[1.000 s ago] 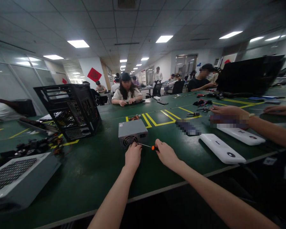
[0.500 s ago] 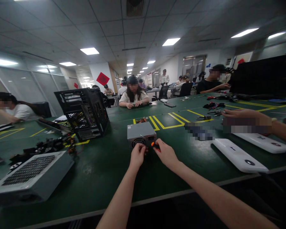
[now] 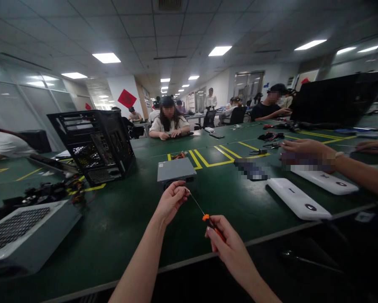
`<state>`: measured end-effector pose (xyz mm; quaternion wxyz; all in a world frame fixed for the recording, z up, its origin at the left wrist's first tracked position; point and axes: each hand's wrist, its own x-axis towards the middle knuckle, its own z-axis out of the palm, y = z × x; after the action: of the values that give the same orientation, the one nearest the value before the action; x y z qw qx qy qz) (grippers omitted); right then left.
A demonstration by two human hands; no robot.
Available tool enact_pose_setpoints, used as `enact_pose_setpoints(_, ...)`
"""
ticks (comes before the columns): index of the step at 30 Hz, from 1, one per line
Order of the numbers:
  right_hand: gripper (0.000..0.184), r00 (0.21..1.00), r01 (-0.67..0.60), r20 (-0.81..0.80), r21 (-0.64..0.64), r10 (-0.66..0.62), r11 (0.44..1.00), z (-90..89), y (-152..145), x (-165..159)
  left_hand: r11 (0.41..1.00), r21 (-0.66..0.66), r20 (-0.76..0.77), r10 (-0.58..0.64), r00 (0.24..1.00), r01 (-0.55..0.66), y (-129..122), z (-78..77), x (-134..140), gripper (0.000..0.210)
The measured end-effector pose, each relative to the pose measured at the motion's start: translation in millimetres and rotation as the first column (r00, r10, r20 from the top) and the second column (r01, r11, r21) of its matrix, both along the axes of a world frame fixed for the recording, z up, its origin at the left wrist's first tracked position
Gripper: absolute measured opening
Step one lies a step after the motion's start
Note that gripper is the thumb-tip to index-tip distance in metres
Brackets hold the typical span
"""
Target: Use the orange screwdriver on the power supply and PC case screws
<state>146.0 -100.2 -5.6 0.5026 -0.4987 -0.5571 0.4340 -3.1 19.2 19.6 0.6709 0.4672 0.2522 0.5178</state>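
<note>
An orange-and-black screwdriver [image 3: 216,228] is gripped by its handle in my right hand [image 3: 231,244], low over the table's front edge. Its thin metal shaft slants up and left to the fingertips of my left hand [image 3: 171,203]. Those fingers are pinched together at the shaft's tip; whatever they hold is too small to make out. Just behind my left hand, a grey metal power supply [image 3: 176,170] rests on the green table [image 3: 122,240], its lower front partly hidden by the fingers.
A black computer case [image 3: 94,147] stands at left, with a larger power supply [image 3: 21,237] and its cables nearer. White devices [image 3: 298,200] and a blurred-out dark object [image 3: 251,169] lie at right. A co-worker's hand [image 3: 309,147] reaches in there. Another person [image 3: 169,122] sits opposite.
The screwdriver has come away from the power supply toward me, down and right, in my right hand. My left hand has turned and now pinches at its tip. The view has shifted right.
</note>
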Motion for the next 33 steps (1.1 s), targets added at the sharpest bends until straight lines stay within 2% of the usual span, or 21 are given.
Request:
enact_pose_setpoints(14, 0.020, 1.000, -0.025, -0.007, -0.015, 0.024, 1.000, -2.4, -4.4, 5.5, 0.999, 0.000, -0.106, -0.041, 0.994, 0.041, -5.1, 5.3, 4.3, 0.038)
enact_pose_setpoints(17, 0.017, 0.994, 0.002, 0.108, 0.003, -0.002, 1.000, -0.2, -5.8, 10.4, 0.998, 0.012, -0.149, -0.056, 0.987, 0.058, -5.0, 5.2, 3.7, 0.038)
enact_pose_setpoints(21, 0.013, 0.929, 0.104, 0.339, 0.141, -0.147, 0.985, 3.7, -7.4, 17.9, 0.996, 0.042, -0.236, -0.070, 0.969, 0.083, -2.7, 1.6, 2.4, 0.039)
enact_pose_setpoints(24, 0.014, 0.916, 0.107, 0.368, 0.153, -0.157, 0.982, 5.7, -6.8, 19.4, 0.993, 0.060, -0.280, -0.077, 0.957, 0.098, 0.2, -2.3, 1.7, 0.039)
enact_pose_setpoints(26, 0.016, 0.957, 0.063, 0.281, 0.053, -0.076, 0.997, 6.8, -4.7, 17.4, 0.995, 0.034, -0.281, -0.081, 0.956, 0.094, 2.3, -4.7, 2.1, 0.037)
enact_pose_setpoints(29, 0.025, 0.997, -0.074, -0.018, -0.182, 0.072, 0.980, 9.6, 0.0, 10.4, 0.998, -0.054, -0.225, -0.054, 0.973, 0.043, 5.2, -7.5, 4.8, 0.033)
enact_pose_setpoints(31, 0.027, 0.968, -0.157, -0.232, -0.259, 0.096, 0.953, 12.4, 3.4, 4.3, 0.995, -0.104, -0.179, -0.015, 0.984, -0.004, 7.0, -9.4, 7.3, 0.029)
enact_pose_setpoints(33, 0.024, 0.922, -0.196, -0.381, -0.288, 0.076, 0.938, 15.2, 6.9, -1.7, 0.989, -0.141, -0.147, 0.022, 0.989, -0.043, 9.0, -11.3, 9.6, 0.025)
